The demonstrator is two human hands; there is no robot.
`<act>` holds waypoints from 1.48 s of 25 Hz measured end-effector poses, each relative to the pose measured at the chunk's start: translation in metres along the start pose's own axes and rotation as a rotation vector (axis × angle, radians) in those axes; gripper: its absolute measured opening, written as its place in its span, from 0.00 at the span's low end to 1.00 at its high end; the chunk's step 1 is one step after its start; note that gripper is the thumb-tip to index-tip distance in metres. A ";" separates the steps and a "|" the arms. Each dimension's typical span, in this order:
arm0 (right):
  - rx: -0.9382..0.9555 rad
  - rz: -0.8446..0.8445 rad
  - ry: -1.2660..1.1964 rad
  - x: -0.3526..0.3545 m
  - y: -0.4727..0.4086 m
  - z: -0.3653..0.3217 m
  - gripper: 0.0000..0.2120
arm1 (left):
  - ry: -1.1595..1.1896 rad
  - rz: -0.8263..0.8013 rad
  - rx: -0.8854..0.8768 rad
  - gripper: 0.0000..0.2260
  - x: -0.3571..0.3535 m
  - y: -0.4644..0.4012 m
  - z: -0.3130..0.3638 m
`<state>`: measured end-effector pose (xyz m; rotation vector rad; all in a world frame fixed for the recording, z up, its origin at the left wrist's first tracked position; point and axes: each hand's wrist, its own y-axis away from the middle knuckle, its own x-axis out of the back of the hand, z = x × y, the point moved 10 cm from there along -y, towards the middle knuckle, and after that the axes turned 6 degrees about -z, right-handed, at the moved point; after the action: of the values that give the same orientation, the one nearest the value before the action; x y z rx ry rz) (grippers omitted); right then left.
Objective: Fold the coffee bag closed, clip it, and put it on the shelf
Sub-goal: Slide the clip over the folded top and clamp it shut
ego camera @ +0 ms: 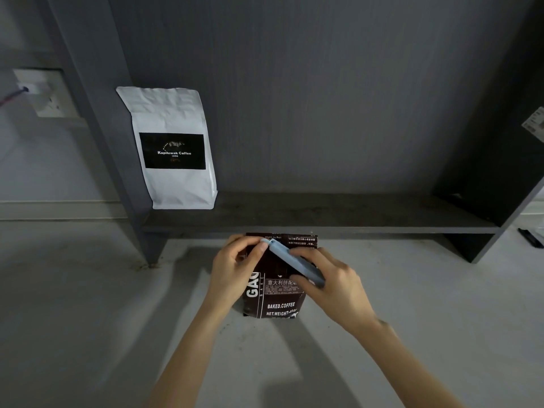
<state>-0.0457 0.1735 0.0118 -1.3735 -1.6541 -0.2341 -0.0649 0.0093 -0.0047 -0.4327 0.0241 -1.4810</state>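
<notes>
Standing upright on the table [88,304] just in front of the shelf [323,213], the coffee bag [275,301] has its top folded over, and the pale blue clip [294,265] lies across that fold with its long axis slanting from upper left to lower right. The left hand [235,272] has its fingers [259,248] pinched on the clip's upper-left end, and the right hand [332,287] has its fingers closed around the lower-right end. Both ends being held, closing likely depends on levelling the clip along the fold.

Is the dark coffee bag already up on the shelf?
No, the dark coffee bag stands on the floor below the shelf, held by both hands; only the white bag is shelved.
</notes>
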 end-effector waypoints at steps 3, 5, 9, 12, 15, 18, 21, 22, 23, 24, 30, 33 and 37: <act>0.065 0.072 0.066 0.002 0.002 -0.005 0.14 | 0.051 0.017 0.017 0.09 -0.002 0.001 -0.003; 0.126 0.123 0.118 0.006 0.003 -0.009 0.14 | 0.090 0.022 0.038 0.06 -0.003 0.002 -0.007; 0.218 0.179 0.102 0.011 0.008 -0.012 0.14 | 0.122 0.025 0.055 0.08 -0.005 0.004 -0.008; 0.271 0.163 0.072 0.011 0.008 -0.017 0.13 | 0.106 0.033 0.072 0.09 -0.005 0.003 -0.011; 0.282 0.155 0.082 0.010 0.009 -0.019 0.12 | 0.098 0.036 0.082 0.10 -0.003 0.003 -0.011; 0.228 0.121 0.079 0.008 0.007 -0.016 0.13 | 0.090 0.020 0.088 0.08 -0.003 0.003 -0.010; 0.135 0.029 0.025 0.001 0.007 -0.009 0.12 | 0.125 0.045 0.109 0.07 -0.001 0.004 -0.011; 0.102 0.007 -0.028 0.000 0.008 -0.004 0.11 | 0.136 0.061 0.121 0.07 0.001 0.004 -0.012; 0.079 -0.007 -0.088 0.000 0.010 0.002 0.10 | 0.148 0.071 0.134 0.06 0.002 0.005 -0.012; 0.062 -0.011 -0.141 0.001 0.012 0.009 0.10 | 0.156 0.077 0.144 0.04 0.003 0.005 -0.012; -0.119 0.023 -0.387 0.018 0.034 0.047 0.03 | 0.147 0.098 0.134 0.07 0.004 0.006 -0.008; -0.132 0.021 -0.493 0.021 0.038 0.051 0.14 | 0.158 0.087 0.130 0.05 0.004 0.004 -0.008; -0.162 0.121 -0.581 0.039 0.032 0.051 0.14 | 0.230 -0.020 0.109 0.08 -0.002 0.007 -0.006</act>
<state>-0.0425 0.2440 0.0003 -1.7710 -2.0419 0.1202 -0.0604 0.0101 -0.0123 -0.1733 0.1210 -1.5379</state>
